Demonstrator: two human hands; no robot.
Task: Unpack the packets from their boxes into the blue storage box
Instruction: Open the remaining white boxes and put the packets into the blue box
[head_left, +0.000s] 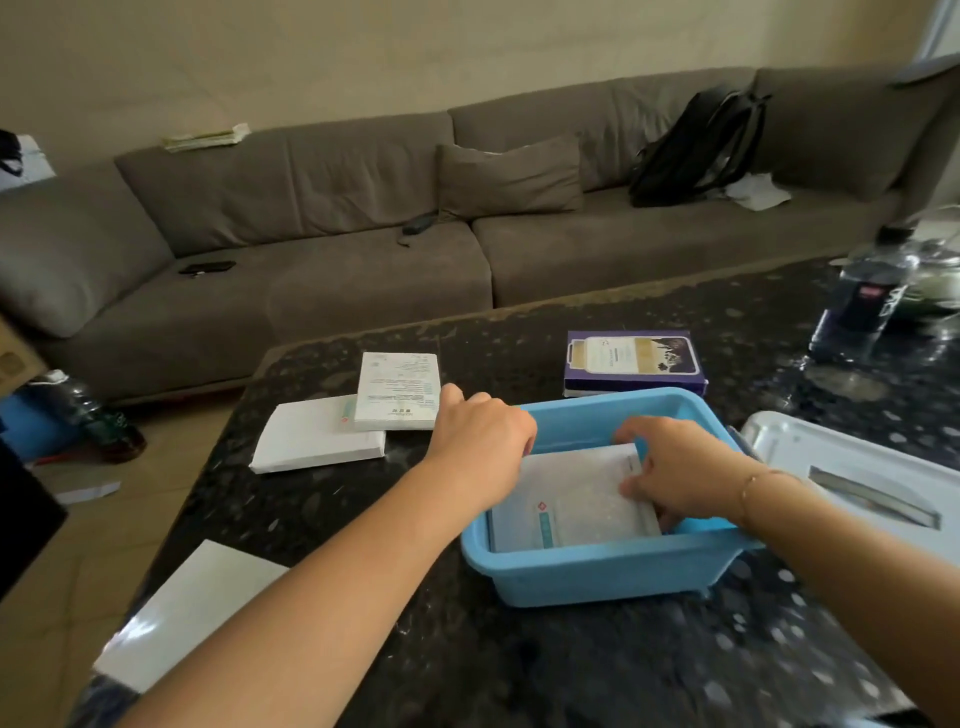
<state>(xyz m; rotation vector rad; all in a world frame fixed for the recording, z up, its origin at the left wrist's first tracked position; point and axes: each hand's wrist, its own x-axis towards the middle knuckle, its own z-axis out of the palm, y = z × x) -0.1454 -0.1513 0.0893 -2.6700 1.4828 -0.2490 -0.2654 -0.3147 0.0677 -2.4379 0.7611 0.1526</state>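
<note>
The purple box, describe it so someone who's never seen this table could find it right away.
On the dark speckled table, look just behind the blue storage box, on its far side. The purple box lies flat there; the other boxes, further left, are white.

Bare tabletop (322, 519) left of blue storage box (597, 577)

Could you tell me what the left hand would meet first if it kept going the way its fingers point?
Probably the white packets inside the blue plastic storage box: the left hand curls over the left rim, fingers pointing down and inward. Depth is unclear.
</note>
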